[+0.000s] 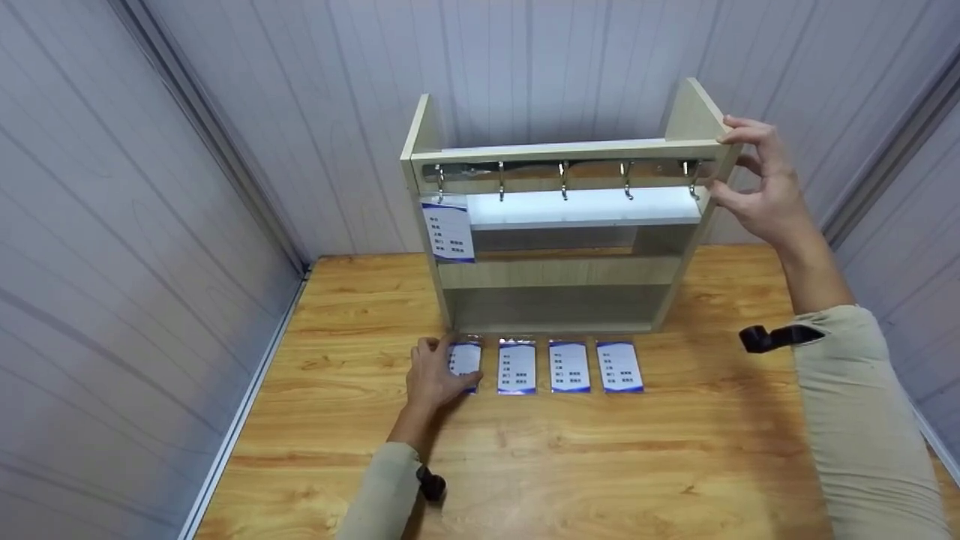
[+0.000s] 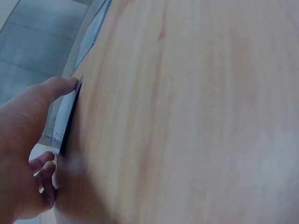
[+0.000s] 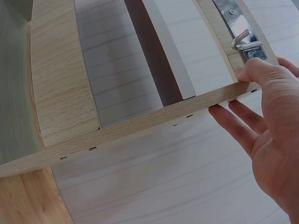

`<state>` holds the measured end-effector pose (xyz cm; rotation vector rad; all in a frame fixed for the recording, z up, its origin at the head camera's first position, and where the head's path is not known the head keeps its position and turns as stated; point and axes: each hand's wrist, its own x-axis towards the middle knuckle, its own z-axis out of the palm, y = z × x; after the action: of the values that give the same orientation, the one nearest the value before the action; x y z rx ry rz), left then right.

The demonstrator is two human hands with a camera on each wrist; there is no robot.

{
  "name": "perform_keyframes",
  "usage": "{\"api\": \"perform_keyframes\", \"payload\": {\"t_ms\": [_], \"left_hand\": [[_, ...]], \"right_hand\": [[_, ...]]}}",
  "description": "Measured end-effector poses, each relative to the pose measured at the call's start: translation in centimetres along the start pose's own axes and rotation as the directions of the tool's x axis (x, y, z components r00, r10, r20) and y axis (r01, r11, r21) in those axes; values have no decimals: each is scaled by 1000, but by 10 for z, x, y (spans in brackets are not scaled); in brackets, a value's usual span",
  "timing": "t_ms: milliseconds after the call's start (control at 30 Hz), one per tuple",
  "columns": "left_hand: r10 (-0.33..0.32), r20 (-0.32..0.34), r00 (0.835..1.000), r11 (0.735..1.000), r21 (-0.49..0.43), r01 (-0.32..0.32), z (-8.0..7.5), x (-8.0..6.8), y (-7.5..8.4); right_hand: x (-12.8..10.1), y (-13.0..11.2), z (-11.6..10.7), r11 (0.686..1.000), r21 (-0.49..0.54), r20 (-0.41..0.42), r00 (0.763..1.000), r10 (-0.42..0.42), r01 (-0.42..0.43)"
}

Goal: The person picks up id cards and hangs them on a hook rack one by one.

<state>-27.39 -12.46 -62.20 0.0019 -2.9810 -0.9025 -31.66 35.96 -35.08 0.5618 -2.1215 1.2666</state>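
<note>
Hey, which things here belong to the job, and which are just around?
Likely the job: left hand, gripped card, three loose cards, hung card, hooks, shelf, right hand.

Just around: table, walls, black wrist devices.

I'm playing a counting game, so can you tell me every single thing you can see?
Rack: one, pale wood, at the back of the table
Hook strip: one, silvery, across the rack's upper front
Hooks: five, silvery, along the strip
Hanging card: one, white and blue, at the leftmost hook
Lying cards: four, white and blue, in a row before the rack
Table: one, brown wood, underneath
Walls: three, pale grey, behind and both sides
Black gadgets: two, black, one by each cuff
Sleeves: two, beige, on the arms
Left hand: one, bare, fingers holding the leftmost lying card
Right hand: one, bare, gripping the rack's upper right side
</note>
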Motion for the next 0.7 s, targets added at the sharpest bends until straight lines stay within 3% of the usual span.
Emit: {"api": "perform_keyframes", "payload": {"t_ms": [433, 700], "left_hand": [[50, 149, 988, 995, -93, -36, -15, 3, -4], [136, 178, 975, 981, -158, -108, -13, 5, -9]], "right_hand": [[2, 6, -1, 1000, 17, 11, 1000, -22, 21], [0, 8, -1, 999, 5, 19, 999, -43, 43]]}}
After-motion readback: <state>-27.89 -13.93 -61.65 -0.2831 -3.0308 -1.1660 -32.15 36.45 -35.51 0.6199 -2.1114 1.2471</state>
